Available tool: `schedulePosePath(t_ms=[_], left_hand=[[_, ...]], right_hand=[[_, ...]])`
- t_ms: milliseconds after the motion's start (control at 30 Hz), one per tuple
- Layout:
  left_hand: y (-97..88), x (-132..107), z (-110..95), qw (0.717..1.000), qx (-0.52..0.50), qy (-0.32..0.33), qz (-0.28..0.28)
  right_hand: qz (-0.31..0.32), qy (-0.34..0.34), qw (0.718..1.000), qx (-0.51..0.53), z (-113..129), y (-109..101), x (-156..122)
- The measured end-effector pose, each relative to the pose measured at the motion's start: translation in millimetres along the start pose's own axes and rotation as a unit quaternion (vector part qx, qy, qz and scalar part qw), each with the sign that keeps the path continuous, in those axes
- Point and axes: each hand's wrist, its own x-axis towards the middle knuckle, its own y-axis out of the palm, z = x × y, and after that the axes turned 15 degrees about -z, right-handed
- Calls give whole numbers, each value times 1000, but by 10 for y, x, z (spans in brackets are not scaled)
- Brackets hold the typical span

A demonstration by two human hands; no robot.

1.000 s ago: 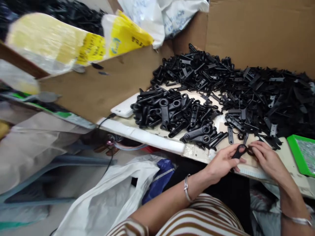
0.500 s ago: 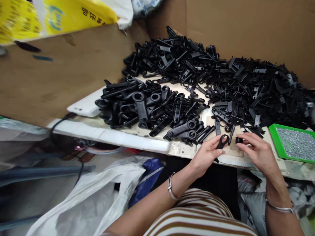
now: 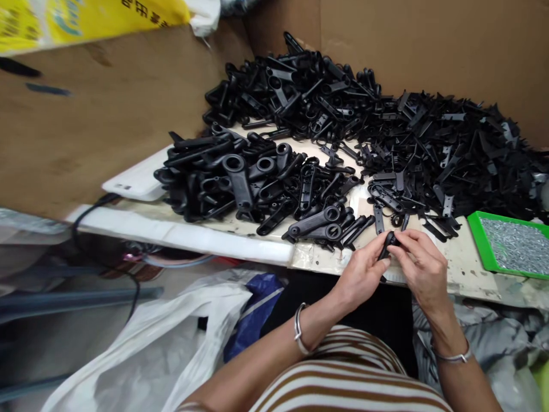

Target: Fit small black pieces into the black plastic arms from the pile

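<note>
Near the table's front edge, my left hand [image 3: 362, 269] is closed on a black plastic handle with a ring end [image 3: 387, 243], held tilted. My right hand [image 3: 422, 263] meets it there, its thumb and fingers pinched on a small black round part at the ring; the fingertips mostly cover that part, and I cannot tell whether it sits inside the ring. Just beyond my hands lie loose black plastic pieces [image 3: 378, 219]. To the left is a heap of black ring-ended handles [image 3: 242, 186].
Larger piles of black handles [image 3: 278, 86] and flat black pieces [image 3: 454, 143] lie against the cardboard wall [image 3: 429, 46]. A green tray [image 3: 484, 246] of small metal pieces stands at the right. A white box [image 3: 139, 177] with a cable sits left.
My right hand has moved left, bringing the small round part from apart to the handle's ring end. My left hand still holds the handle. The view has shifted slightly.
</note>
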Motion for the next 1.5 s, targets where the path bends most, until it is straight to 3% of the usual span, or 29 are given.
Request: schedulePosePath(t_ms=[133,300,500,667,733,767,867,933,1033,1100,1233,1367,1500], left_hand=[[-66,-24,-7,991,116,66,16],[-94,-134,-162,951,287,106,48],[-54,-249,-174,941,309,114,77],[-87,-245,-209,917,358,175,39],[-137,-239,-314,875,415,246,36],[-174,-232,-385,840,454,297,25],[-331,-155,-632,689,562,451,-79],[-460,-34,-781,613,593,495,-163],[-646,221,-925,539,643,496,-225],[-743,385,-976,521,668,481,-224],[-793,534,-1039,544,647,483,-230],[-630,415,-1001,537,601,538,-247],[-487,145,-726,504,554,641,-167]], right_hand=[[1,40,999,10,50,-33,-66],[49,160,980,103,-9,-251,-227],[156,276,936,151,-12,-311,-309],[159,310,926,148,94,-149,-257],[175,272,934,148,71,-132,-183],[170,244,946,130,41,-136,-138],[114,140,983,-16,-81,-148,-9],[116,70,982,-135,-150,-126,41],[171,18,962,-214,-215,-60,55],[165,28,966,-194,-249,-43,45],[70,128,986,-76,-279,-136,7],[40,273,958,81,-180,-220,-53],[63,292,948,108,-95,-191,-112]])
